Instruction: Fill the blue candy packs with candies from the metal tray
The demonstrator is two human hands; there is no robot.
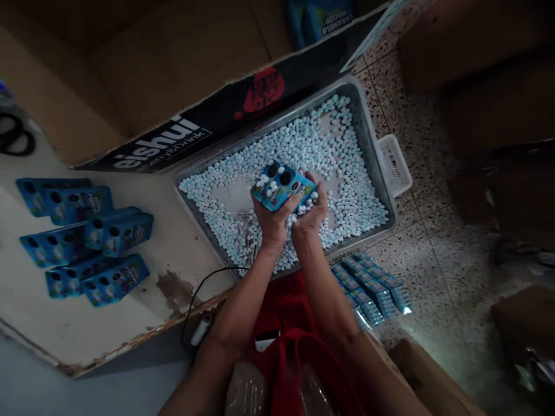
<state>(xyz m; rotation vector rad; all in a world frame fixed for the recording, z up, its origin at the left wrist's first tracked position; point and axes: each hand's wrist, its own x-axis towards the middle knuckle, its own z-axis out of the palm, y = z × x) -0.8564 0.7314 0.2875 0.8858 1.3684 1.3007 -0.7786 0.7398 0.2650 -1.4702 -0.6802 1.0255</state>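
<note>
Over a grey tray (373, 144) spread with small pale blue and white candies (286, 136), both my hands hold a blue printed candy box (284, 184). My left hand (272, 222) grips its near left side, thumb across the front. Curled round the right end of the box is my right hand (313, 214), with loose candies lying in its palm and fingers. Several white candies rest on the box's upper face, by its dark round spots. Whether this is one box or two pressed together I cannot tell.
Behind the tray stands a large open carton (173, 69) with blue bags (321, 20) inside. Several blue boxes (119, 231) sit on the worn table (173, 231) at left. A dark cable (203, 280) crosses the table edge. Stacked blue packs (377, 286) lie lower right.
</note>
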